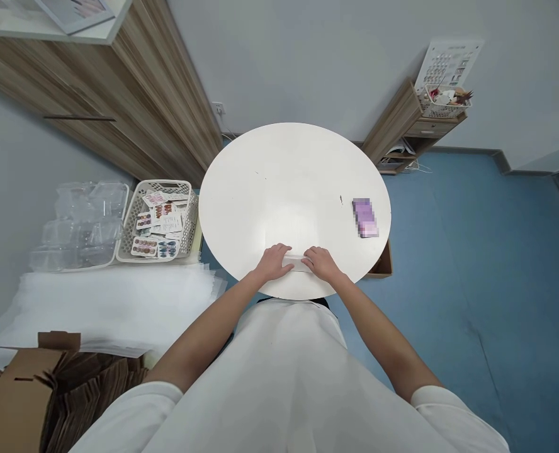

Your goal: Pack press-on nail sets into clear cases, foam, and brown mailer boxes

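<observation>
At the near edge of the white oval table (289, 182), both of my hands are on a narrow white strip (296, 263), which looks like folded or rolled paper or thin sheet; its exact kind cannot be made out. My left hand (274, 262) grips the left end, with thumb and fingers on either side of it. The right end is between the curled fingers and thumb of my right hand (321, 263). Only the middle of the strip shows, lying low over the tabletop. Off to the right on the table is a purple and pink item (365, 218), blurred out.
To the left stand a white basket (192, 220) of nail-tip cards, clear plastic boxes (85, 214), a stack of white sheets (104, 292) and a cardboard box (19, 396). A wooden cabinet (161, 94) rises behind them. A small shelf unit (393, 126) stands back right.
</observation>
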A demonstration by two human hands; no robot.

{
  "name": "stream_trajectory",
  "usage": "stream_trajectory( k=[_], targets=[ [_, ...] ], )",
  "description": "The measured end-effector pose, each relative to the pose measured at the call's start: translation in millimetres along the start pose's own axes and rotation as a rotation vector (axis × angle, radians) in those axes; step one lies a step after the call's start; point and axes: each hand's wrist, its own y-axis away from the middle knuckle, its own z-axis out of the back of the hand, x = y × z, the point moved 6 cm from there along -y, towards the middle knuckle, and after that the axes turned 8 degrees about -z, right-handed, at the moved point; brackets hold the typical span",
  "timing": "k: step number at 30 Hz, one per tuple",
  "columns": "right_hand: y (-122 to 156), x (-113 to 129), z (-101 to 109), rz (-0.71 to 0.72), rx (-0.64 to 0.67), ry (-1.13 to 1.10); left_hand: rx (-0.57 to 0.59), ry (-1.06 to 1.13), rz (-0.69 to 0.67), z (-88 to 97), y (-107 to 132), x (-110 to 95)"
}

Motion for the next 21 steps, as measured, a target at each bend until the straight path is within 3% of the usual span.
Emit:
stream_trajectory(
  k=[9,14,18,21],
  targets=[
    [-21,-17,-19,-0.237,0.149,-0.216,0.1,0.245,0.248,-18.8,-10,35],
    [-23,-23,-26,-0.345,0.071,-0.239,0.124,0.198,0.389,-23.1,-9,45],
    [-23,-20,-28,-0.334,0.006,-0.144,0.171,0.035,0.4,-21.2,-9,37],
    [-18,-16,-20,-0.322,-0.146,-0.018,0.094,-0.153,0.365,-11.6,-11,26]
  ],
)
